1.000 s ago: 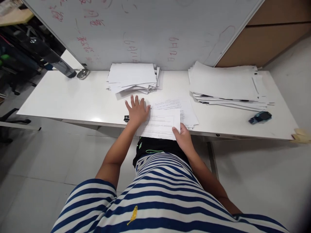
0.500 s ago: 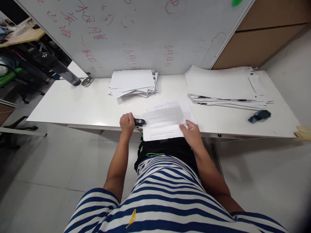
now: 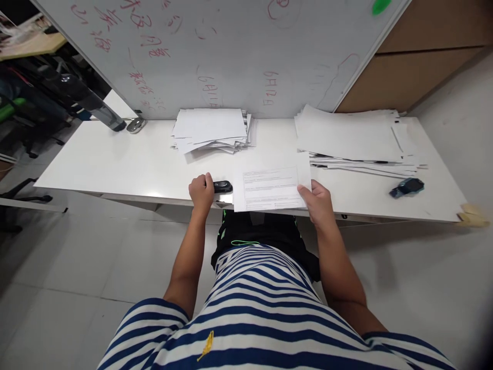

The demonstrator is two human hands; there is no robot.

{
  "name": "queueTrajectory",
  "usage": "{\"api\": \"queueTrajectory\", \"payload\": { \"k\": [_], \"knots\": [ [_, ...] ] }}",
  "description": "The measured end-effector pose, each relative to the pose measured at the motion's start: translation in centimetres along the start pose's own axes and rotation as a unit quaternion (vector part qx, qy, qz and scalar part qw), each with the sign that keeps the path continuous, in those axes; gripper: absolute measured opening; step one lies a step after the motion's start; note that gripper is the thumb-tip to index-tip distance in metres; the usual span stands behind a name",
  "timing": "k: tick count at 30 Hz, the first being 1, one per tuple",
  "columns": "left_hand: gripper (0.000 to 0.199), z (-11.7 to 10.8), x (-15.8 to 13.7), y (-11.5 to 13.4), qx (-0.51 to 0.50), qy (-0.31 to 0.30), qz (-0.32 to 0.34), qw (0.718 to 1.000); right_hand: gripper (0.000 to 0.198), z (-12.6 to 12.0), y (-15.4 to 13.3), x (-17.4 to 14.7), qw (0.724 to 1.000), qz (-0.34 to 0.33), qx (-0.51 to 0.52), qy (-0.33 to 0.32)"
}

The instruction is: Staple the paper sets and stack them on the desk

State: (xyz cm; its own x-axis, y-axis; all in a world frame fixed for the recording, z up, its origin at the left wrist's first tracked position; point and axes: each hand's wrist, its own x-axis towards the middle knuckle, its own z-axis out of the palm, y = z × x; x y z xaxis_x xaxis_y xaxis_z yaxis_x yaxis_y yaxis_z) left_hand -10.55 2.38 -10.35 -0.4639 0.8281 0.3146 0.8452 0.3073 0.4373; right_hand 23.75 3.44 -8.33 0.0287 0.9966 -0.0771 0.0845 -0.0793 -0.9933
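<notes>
My left hand [image 3: 202, 192] is closed around the handle end of a black stapler [image 3: 223, 186] at the table's front edge. The stapler's head points right, almost meeting the left edge of some white printed paper [image 3: 265, 190]. Whether the two touch, I cannot tell. My right hand [image 3: 320, 201] pinches the paper by its lower right side, thumb on top, and holds it over the table's front edge. How many sheets are in the grip is unclear.
On the white table [image 3: 115, 159] lie a left paper stack [image 3: 210, 126] and a wider right paper stack [image 3: 346, 133]. A dark blue-black object [image 3: 406, 187] sits front right. At the left are a bottle [image 3: 102, 110] and a mouse-like object [image 3: 135, 125]. A whiteboard [image 3: 231, 51] stands behind.
My right hand has moved right and slightly up with the paper, which now lies flatter and farther from my body. The stapler in my left hand has barely shifted.
</notes>
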Motion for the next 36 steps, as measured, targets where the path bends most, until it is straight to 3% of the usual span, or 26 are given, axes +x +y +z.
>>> {"api": "queueTrajectory", "payload": {
  "k": [2, 5, 7, 11, 14, 16, 21, 24, 27, 31, 36],
  "knots": [
    [0.042, -0.7, 0.6, -0.2, 0.011, -0.033, -0.003, 0.999, 0.044, 0.4, -0.1, 1.3, 0.987, -0.031, -0.156, 0.013],
    [0.043, -1.9, 1.8, -1.2, 0.034, -0.054, -0.018, 0.998, 0.059, 1.5, 0.6, 2.2, 0.915, -0.072, -0.391, 0.062],
    [0.044, -2.6, 2.9, -2.0, 0.047, -0.060, -0.034, 0.996, 0.072, 1.8, 1.6, 2.1, 0.878, -0.115, -0.454, 0.099],
    [0.045, -3.7, 5.2, -2.4, 0.090, -0.054, -0.038, 0.994, 0.074, 0.4, 4.2, 1.6, 0.861, -0.185, -0.434, 0.190],
    [0.041, -4.1, 7.5, -0.9, 0.127, -0.012, 0.030, 0.991, 0.074, -1.2, 6.0, 1.7, 0.859, -0.197, -0.409, 0.238],
    [0.041, -4.3, 9.7, 0.2, 0.146, -0.018, 0.088, 0.985, 0.074, -1.9, 6.9, 2.0, 0.856, -0.201, -0.400, 0.260],
    [0.082, -4.2, 15.9, 1.4, 0.194, -0.168, 0.156, 0.954, 0.072, -1.7, 7.8, 2.3, 0.832, -0.233, -0.413, 0.288],
    [0.080, -3.8, 18.4, 1.4, 0.205, -0.222, 0.166, 0.939, 0.074, -1.4, 7.7, 2.3, 0.824, -0.239, -0.429, 0.281],
    [0.070, -3.4, 19.2, 1.5, 0.211, -0.241, 0.141, 0.937, 0.074, -1.2, 7.6, 2.2, 0.820, -0.245, -0.435, 0.281],
    [0.064, -3.0, 18.7, 1.8, 0.231, -0.214, 0.126, 0.941, 0.075, -1.1, 7.5, 2.1, 0.824, -0.230, -0.431, 0.286],
    [0.059, -3.7, 18.5, 1.5, 0.163, -0.228, 0.114, 0.953, 0.073, -1.1, 7.5, 2.2, 0.828, -0.222, -0.429, 0.284]
  ]
}}
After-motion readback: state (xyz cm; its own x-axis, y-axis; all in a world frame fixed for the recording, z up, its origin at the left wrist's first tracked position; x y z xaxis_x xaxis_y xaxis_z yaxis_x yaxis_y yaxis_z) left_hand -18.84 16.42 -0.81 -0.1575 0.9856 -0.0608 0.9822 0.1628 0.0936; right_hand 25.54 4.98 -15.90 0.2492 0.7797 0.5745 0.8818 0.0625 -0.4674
